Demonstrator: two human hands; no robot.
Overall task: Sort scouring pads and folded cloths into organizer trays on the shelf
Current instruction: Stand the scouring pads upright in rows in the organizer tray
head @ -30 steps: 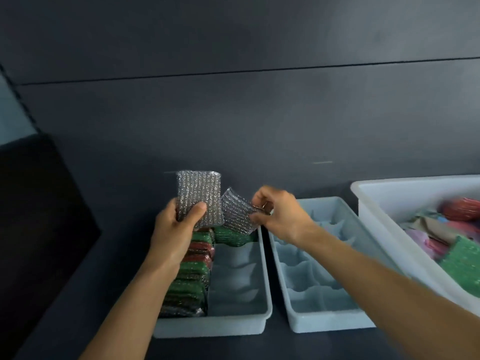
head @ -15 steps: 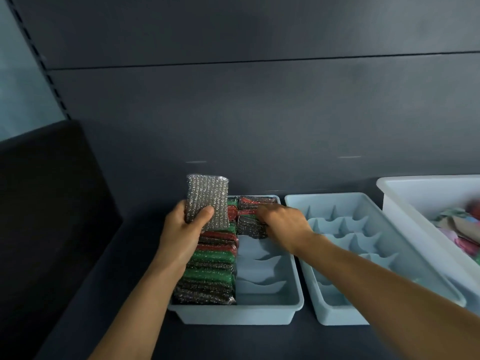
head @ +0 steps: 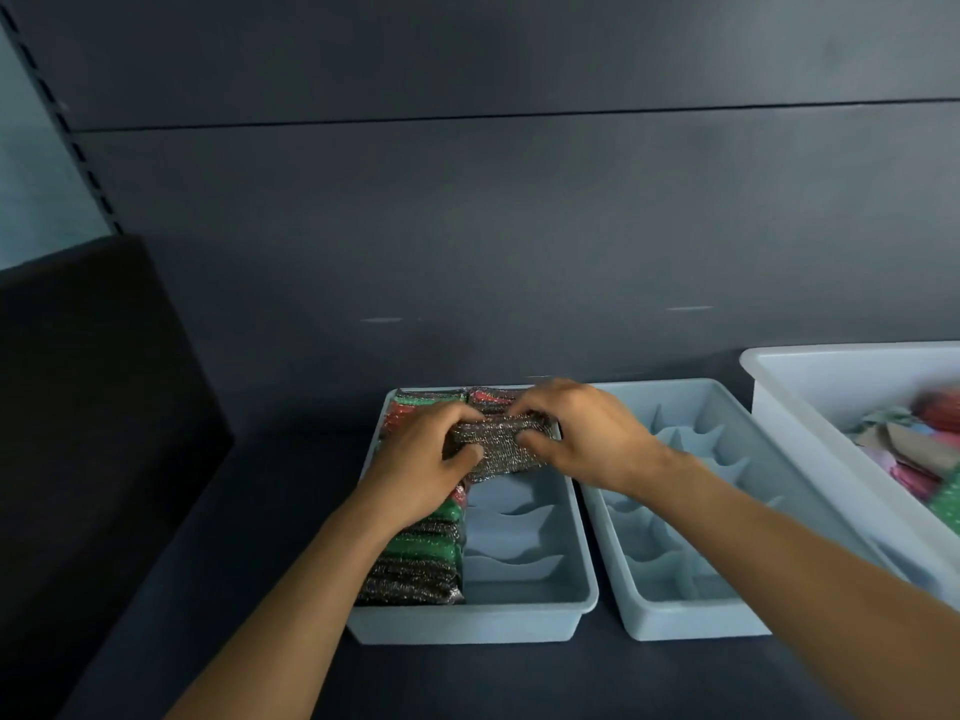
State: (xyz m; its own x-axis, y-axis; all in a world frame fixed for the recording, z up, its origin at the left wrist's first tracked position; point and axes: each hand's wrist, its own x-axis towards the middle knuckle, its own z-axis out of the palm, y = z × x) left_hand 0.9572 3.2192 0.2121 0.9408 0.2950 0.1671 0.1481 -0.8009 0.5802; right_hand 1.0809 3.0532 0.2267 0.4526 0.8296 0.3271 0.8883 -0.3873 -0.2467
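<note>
Left hand (head: 421, 462) and right hand (head: 582, 439) both grip a silver scouring pad (head: 501, 446) over the left organizer tray (head: 519, 623), right column. Left column holds packed pads (head: 415, 563). A second tray (head: 691, 621) stands just beside it on the shelf (head: 208, 537).

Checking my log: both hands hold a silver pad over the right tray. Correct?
Not quite. The head view shows the left hand and right hand holding the silver pad over the left tray, not the right tray.
</note>
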